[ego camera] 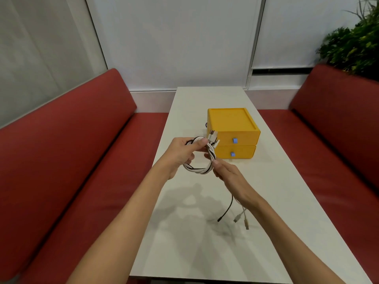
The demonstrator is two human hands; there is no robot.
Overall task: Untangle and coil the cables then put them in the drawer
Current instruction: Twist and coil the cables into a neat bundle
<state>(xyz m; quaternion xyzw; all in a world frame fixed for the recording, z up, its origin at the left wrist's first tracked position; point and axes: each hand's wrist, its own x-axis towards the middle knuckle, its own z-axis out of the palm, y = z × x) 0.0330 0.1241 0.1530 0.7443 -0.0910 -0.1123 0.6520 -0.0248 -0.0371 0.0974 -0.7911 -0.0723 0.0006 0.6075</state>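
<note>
Holding a loop of white and black cables (202, 171) up over a white table (205, 253), between both hands. Gripping the far left side of the loop with the left hand (180, 153): fingers curled round the strands, thumb pressed down on top. Pinching the near right side with the fingertips of the right hand (229, 178), at the twisted part of the loop. Just past the left thumb, a bunch of plugs (213, 138) sticking up out of the loop. Below the right palm, toward the wrist, three loose ends (227, 210) hanging down: one black, two white, tips just over the table or on it, cannot tell which. Beyond the fingertips of both hands, close behind the loop, a yellow drawer box (231, 121) standing on the table. Upper drawer (246, 140) and lower drawer (244, 153) both pushed shut, each with a small blue knob (235, 140) on the front facing the fingers. Well out to the left of the left hand and to the right of the right hand, red benches (71, 140) along the table. Far beyond the right fingers, up in the corner, a green plant (352, 46).
</note>
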